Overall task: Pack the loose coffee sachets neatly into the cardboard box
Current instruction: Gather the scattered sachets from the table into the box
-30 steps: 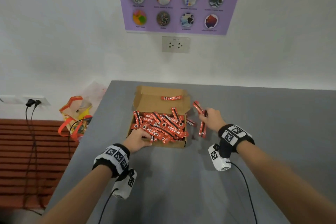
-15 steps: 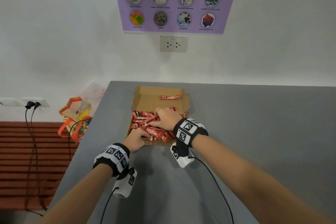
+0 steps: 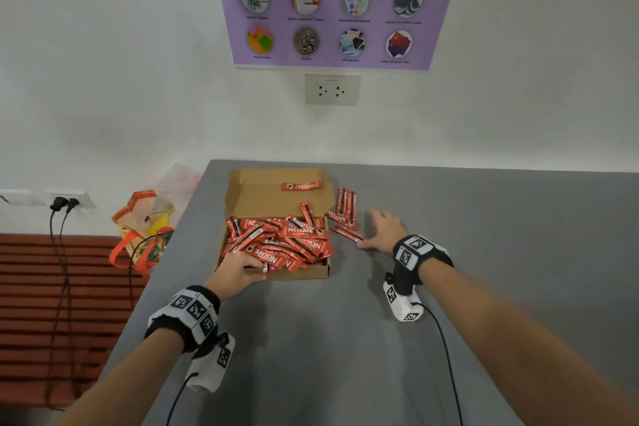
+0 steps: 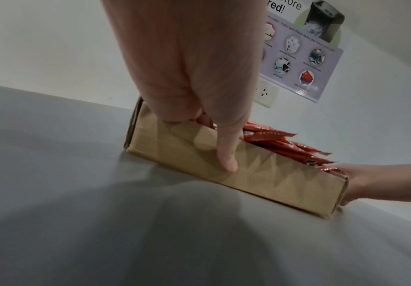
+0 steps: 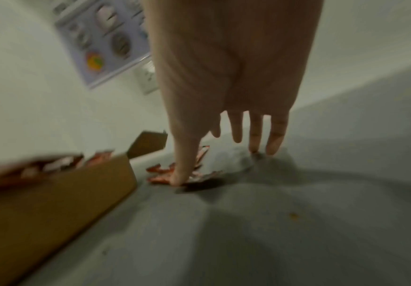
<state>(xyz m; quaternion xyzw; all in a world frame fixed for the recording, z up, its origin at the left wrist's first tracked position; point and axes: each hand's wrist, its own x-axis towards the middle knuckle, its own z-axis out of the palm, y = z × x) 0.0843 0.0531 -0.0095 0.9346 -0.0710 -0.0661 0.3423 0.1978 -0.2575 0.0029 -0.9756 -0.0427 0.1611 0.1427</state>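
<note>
At the lower left corner of the cardboard box [image 3: 242, 197], left of the head view's centre, our left hand [image 3: 235, 275] gripped the front wall, thumb down the outside face and fingers curled over the rim among the sachets, as the left wrist view showed plainly. It had not shifted from that corner over the last second. Our right hand [image 3: 383, 232] was the one that changed: half a second before it was down in the box among the packed sachets [image 3: 287, 242], and now it lay to the right of the box with fingers spread and holding nothing, the thumb tip pressed onto the nearest of the loose sachets [image 3: 345, 218] on the grey table [image 3: 484, 218]. The right wrist view was blurred, so we could not tell whether any other finger touched a sachet. We judged that one handful had just been dropped in and the hand had returned for the last few. Those lay just beside the box's right wall, with one more sachet [image 3: 302, 185] resting on the open lid at the top of the box. The heap inside lay criss-crossed, so tidying remained to be done.
</note>
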